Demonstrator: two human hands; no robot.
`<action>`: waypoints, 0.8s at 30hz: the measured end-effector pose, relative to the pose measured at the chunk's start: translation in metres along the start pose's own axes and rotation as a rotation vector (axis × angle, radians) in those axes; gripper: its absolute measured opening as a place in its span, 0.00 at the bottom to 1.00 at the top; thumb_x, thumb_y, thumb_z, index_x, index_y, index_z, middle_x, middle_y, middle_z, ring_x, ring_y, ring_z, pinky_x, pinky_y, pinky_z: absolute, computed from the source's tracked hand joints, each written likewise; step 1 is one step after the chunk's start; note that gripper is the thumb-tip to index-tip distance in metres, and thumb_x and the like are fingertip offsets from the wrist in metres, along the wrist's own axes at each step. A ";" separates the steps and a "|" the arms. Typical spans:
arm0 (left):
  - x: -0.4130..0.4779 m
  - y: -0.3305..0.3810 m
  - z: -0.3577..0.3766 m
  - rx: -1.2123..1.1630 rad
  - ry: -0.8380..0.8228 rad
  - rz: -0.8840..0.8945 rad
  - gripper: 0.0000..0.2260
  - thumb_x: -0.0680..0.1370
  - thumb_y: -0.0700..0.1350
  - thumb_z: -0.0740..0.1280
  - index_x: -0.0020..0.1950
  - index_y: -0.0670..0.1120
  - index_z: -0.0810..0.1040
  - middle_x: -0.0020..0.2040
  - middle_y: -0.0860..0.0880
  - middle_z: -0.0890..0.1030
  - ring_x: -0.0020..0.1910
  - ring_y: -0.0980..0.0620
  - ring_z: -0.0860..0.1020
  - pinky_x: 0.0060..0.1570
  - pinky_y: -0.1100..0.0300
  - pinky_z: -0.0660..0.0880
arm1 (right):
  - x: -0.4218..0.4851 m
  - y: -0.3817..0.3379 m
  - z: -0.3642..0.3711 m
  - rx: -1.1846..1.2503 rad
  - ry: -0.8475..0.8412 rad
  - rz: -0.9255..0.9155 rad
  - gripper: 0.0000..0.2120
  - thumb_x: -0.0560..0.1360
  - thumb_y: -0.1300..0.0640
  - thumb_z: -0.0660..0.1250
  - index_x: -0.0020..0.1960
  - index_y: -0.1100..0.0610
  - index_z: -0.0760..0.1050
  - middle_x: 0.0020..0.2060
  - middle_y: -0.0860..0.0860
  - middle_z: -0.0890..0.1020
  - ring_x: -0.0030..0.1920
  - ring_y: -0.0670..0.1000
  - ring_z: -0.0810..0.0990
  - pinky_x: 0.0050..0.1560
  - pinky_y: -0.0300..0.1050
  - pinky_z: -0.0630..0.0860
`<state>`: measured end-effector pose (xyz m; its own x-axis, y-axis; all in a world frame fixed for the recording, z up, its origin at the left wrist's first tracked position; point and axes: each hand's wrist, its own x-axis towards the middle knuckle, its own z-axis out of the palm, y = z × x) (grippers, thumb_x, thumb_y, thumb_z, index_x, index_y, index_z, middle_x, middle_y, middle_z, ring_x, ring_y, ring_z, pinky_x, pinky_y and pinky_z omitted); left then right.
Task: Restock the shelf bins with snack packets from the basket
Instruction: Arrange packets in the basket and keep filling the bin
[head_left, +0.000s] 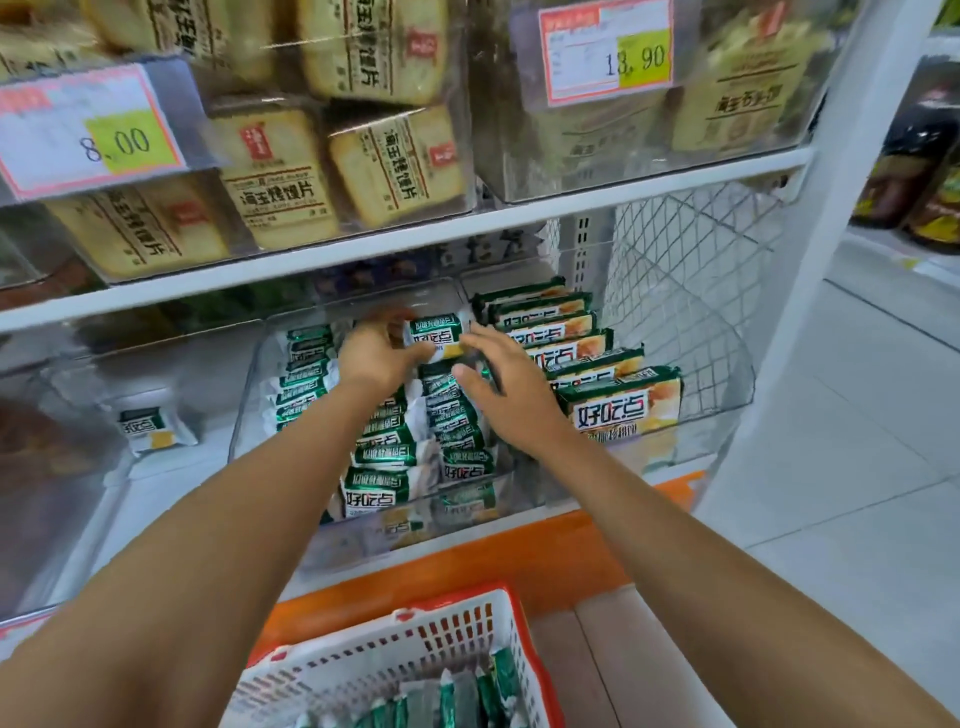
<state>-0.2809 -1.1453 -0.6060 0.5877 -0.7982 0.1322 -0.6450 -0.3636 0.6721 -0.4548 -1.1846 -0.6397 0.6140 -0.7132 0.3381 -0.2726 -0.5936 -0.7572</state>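
In the middle bin (244, 415): a clear, hard-walled plastic tub on the lower shelf. It is packed with rows of small snack packets (384, 452) standing on edge, pillow-shaped in glossy green-and-white film.
Left hand (376, 356): reaches to the back of the bin, thumb under and fingers curled over one packet, clamped on it.
Held packet (434, 332): same glossy wrapper, face toward the camera, raised above the back rows between the two hands.
Right hand (501, 387): fingers spread and nearly straight, holding nothing. It hovers over the right-hand rows, fingertips just beside the held packet; whether they touch it cannot be told.
Right bin (717, 410): clear plastic, holding bigger flat packs (621, 405) with green tops in a stepped, leaning row.
Left bin (78, 364): clear plastic, with a lone packet (153, 423) lying flat inside.
Basket (415, 639): white slotted plastic lattice with a red rim, below the shelf. More green basket packets (457, 696) lie in it.
Upper shelf: tan, blocky bread packs (272, 176) in clear bins behind a paper price tag (93, 130).
Side panel (691, 270): white wire mesh with a diamond pattern.
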 end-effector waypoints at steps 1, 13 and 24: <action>0.002 0.001 0.000 0.037 -0.003 -0.010 0.20 0.73 0.52 0.76 0.62 0.47 0.77 0.52 0.44 0.81 0.50 0.43 0.80 0.48 0.53 0.76 | 0.002 0.000 -0.001 0.016 -0.006 0.002 0.22 0.81 0.49 0.62 0.72 0.56 0.70 0.74 0.52 0.66 0.75 0.50 0.61 0.73 0.47 0.58; 0.043 -0.008 0.011 0.117 0.066 -0.125 0.24 0.60 0.64 0.74 0.52 0.60 0.78 0.56 0.47 0.82 0.56 0.44 0.79 0.59 0.49 0.77 | 0.008 0.011 -0.005 0.081 -0.079 -0.017 0.21 0.79 0.49 0.64 0.70 0.54 0.72 0.76 0.48 0.62 0.75 0.49 0.60 0.74 0.48 0.58; 0.081 -0.034 0.031 0.293 0.094 -0.349 0.31 0.47 0.77 0.61 0.42 0.61 0.76 0.56 0.46 0.82 0.59 0.42 0.77 0.59 0.47 0.76 | 0.016 0.017 -0.004 0.115 -0.152 -0.037 0.27 0.80 0.48 0.61 0.77 0.54 0.61 0.78 0.47 0.55 0.77 0.48 0.53 0.77 0.48 0.52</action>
<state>-0.2263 -1.2129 -0.6408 0.8273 -0.5617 0.0090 -0.5034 -0.7341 0.4557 -0.4528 -1.2078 -0.6447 0.7294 -0.6219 0.2850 -0.1664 -0.5653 -0.8079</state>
